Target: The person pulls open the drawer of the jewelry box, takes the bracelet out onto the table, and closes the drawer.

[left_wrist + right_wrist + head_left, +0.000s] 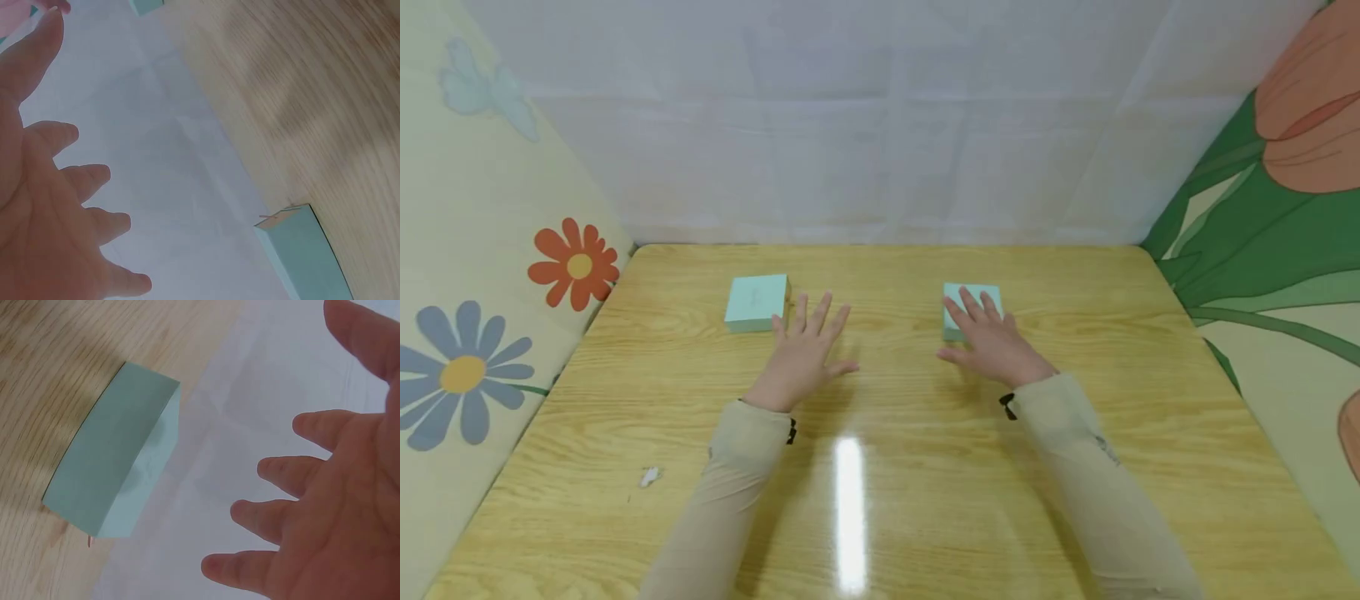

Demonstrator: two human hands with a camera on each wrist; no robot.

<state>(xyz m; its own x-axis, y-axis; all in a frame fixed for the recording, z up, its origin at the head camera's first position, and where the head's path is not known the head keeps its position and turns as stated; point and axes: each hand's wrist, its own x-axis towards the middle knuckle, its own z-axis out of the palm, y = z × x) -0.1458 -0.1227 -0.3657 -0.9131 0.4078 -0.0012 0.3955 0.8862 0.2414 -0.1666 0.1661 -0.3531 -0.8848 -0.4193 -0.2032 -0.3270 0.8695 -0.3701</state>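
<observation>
Two pale turquoise boxes lie on the wooden table. Beside the left box (pixel 756 302), my left hand (pixel 799 362) is held over the table with fingers spread, its little finger overlapping the box's near right corner in the head view. An orange-brown side with a small tab shows on this box (pixel 307 250) in the left wrist view. My right hand (pixel 996 346) hovers with spread fingers in front of the right box (pixel 955 333), its fingertips overlapping the lid in the head view. The right wrist view shows a gap between those fingers and the box (pixel 112 447). Both hands hold nothing.
The wooden table (pixel 910 400) meets a white cloth backdrop (pixel 880 167) at its far edge. Flower-printed panels stand at the left and right sides. A small white scrap (pixel 650 477) lies at the table's left front, and a bright light reflection crosses the middle.
</observation>
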